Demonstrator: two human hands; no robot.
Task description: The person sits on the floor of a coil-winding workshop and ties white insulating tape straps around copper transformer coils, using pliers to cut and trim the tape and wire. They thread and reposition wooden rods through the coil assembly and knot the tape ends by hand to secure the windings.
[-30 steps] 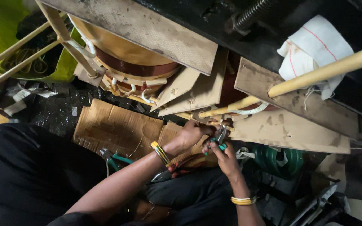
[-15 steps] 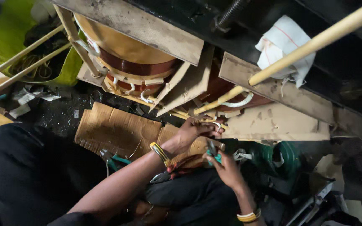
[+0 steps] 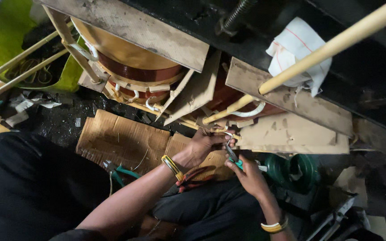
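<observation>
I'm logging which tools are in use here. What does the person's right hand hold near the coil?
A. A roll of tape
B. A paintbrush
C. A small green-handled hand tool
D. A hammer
C: the right hand grips a small tool with green handles, its metal tip raised toward the left hand at the lower edge of the copper coil.

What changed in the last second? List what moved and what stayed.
The right hand, gripping the green-handled pliers, came up closer to the left hand, so the two now nearly meet at the thin wire under the coil. Nothing was picked up or let go. The left hand stayed at the wire; the cardboard and wooden sticks lie as before. The camera itself shifted slightly.
</observation>
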